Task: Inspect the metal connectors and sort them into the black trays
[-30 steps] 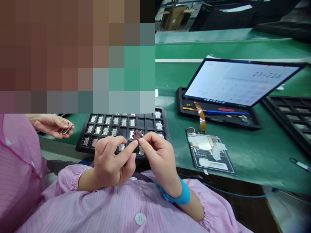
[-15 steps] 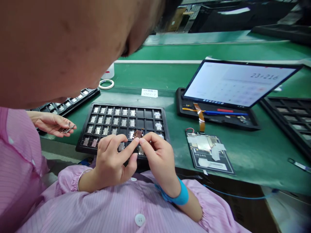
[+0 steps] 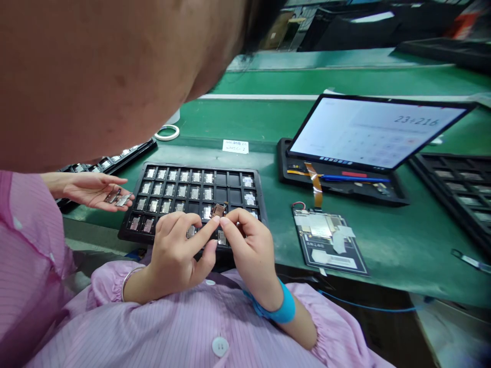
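A black compartment tray (image 3: 262, 204) with small silver modules in many of its slots lies in front of me. Over its lower middle, my left hand (image 3: 184, 250) and my right hand (image 3: 251, 250) meet at the fingertips. Between them is a small brown-and-black circuit module (image 3: 218, 210), touched by my left index finger and pinched at its lower edge by my right thumb and index finger. A wristband in blue circles my right wrist. At the left, a co-worker's open hand (image 3: 95, 191) holds several small metal modules on its palm.
The co-worker's head fills the upper left. A tilted screen (image 3: 376, 130) rests on a black tray (image 3: 286, 174) at the right, cabled to a circuit panel (image 3: 330, 240). Further trays lie at far left and far right (image 3: 456, 189). A paper label (image 3: 235, 146) and tape roll (image 3: 166, 133) lie behind.
The co-worker's hand has moved right and opened, showing the modules on its palm. The co-worker's head has shifted slightly. My hands and the module have hardly moved.
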The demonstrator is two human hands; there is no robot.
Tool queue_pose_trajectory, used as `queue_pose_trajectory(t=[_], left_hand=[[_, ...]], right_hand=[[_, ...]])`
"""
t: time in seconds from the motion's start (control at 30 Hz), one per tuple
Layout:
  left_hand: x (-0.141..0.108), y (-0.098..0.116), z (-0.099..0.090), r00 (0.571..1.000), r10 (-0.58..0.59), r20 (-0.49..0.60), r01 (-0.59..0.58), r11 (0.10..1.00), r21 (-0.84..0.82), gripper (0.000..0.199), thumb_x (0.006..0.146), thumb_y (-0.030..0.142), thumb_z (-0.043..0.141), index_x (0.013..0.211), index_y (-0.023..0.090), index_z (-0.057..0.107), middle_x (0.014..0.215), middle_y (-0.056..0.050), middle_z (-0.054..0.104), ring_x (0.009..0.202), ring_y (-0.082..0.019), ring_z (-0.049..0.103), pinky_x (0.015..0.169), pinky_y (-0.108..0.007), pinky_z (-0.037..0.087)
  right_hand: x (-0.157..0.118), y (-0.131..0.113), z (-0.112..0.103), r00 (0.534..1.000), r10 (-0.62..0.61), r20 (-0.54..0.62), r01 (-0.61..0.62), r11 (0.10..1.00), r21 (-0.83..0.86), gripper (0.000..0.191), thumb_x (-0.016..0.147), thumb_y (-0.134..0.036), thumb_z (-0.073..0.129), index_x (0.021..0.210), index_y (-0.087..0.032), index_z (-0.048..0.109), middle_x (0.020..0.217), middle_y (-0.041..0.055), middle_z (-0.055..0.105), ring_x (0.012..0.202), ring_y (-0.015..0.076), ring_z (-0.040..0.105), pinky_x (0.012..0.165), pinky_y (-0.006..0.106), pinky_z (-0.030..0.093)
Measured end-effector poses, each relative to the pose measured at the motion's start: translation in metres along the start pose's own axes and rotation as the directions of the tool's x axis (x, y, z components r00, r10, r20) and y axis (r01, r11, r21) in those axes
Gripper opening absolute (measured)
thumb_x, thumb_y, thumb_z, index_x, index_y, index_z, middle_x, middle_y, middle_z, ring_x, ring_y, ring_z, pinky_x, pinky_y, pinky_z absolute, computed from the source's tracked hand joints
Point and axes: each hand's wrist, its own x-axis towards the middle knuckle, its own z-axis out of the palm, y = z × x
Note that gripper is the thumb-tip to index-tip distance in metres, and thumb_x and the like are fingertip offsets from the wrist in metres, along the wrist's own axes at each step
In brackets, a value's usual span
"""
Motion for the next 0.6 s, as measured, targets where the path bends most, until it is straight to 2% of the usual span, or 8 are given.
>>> queue_pose_trajectory(t=[0.2,0.43,0.53,0.6], left_hand=[[0.003,0.0002,-0.0013,1.0,0.016,0.002,-0.016,1.0,-0.007,0.03,0.091,0.019,0.055,0.114,0.013,0.074,0.082,-0.006,0.062,0.081,-0.021,0.055,0.081,-0.038,0.04],[0.0047,0.0011,-0.0002,0.995,0.002,0.1,0.005,0.998,-0.064,0.032,0.092,0.019,0.053,0.119,0.01,0.069,0.07,-0.002,0.064,0.069,-0.019,0.054,0.074,-0.037,0.036],[0.0049,0.0024,-0.0008,0.995,0.011,0.099,-0.005,0.998,-0.057,0.032,0.092,0.019,0.052,0.118,0.009,0.069,0.065,0.0,0.061,0.064,-0.018,0.051,0.071,-0.036,0.034],[0.004,0.0008,-0.0082,0.998,0.006,0.069,-0.004,0.999,-0.032,0.032,0.092,0.02,0.052,0.116,0.009,0.069,0.065,0.0,0.061,0.064,-0.018,0.051,0.072,-0.037,0.035]], right_hand=[[-0.0009,0.0023,0.0,0.999,-0.038,-0.003,0.038,0.999,-0.004,0.025,0.092,-0.023,0.054,0.067,-0.021,0.052,0.065,-0.0037,0.052,0.065,0.014,0.049,0.062,0.03,0.035],[-0.001,0.0043,-0.0002,0.999,-0.049,-0.009,0.049,0.998,-0.037,0.025,0.092,-0.023,0.053,0.067,-0.021,0.05,0.064,-0.0043,0.049,0.064,0.0136,0.047,0.062,0.029,0.034],[-0.0009,0.0039,-0.0009,0.999,-0.05,-0.001,0.049,0.998,-0.045,0.026,0.092,-0.024,0.054,0.067,-0.021,0.051,0.064,-0.0039,0.049,0.064,0.0137,0.047,0.061,0.029,0.035],[-0.0012,0.0031,-0.0024,0.999,-0.052,0.007,0.052,0.997,-0.049,0.026,0.092,-0.026,0.055,0.066,-0.021,0.053,0.064,-0.0033,0.05,0.063,0.0139,0.048,0.06,0.029,0.035]])
